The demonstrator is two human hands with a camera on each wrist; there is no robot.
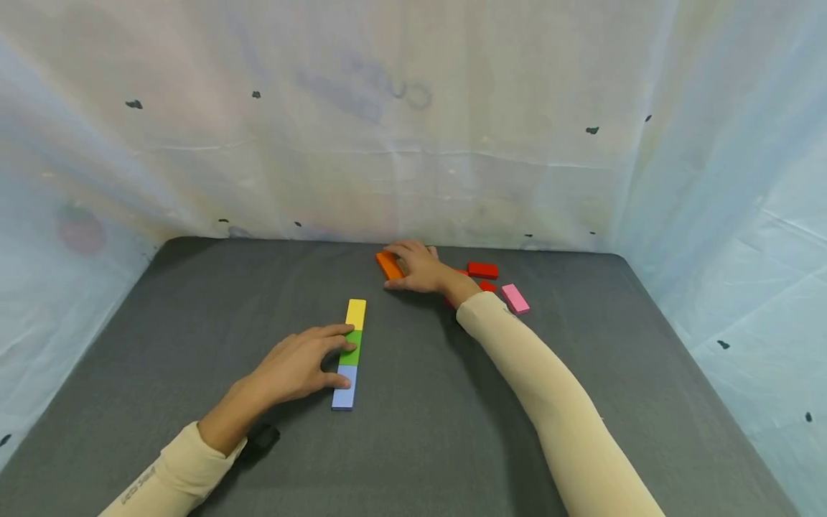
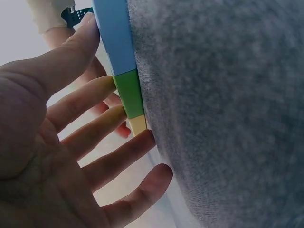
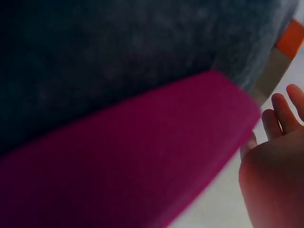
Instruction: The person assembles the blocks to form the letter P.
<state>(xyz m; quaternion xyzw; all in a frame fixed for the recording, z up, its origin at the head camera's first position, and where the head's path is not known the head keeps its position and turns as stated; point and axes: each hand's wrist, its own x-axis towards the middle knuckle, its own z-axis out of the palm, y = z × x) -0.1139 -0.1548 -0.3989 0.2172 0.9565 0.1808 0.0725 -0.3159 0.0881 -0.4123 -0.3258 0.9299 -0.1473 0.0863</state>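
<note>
The left hand (image 1: pixel 298 364), fingers spread, touched the blue-green-yellow row (image 1: pixel 349 357), apparently steadying it, while the right hand (image 1: pixel 421 268), any pinch indiscernible, partly covered an orange block (image 1: pixel 388 266) near the table's far edge (image 1: pixel 310 245).

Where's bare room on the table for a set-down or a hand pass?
Table looks bare right of the right sleeve and pink block; left of the yellow block, beyond the left hand; and between the blue block and the right sleeve. Crowded: around the right hand, by the orange block and red blocks; also the green block, by the left hand.
</note>
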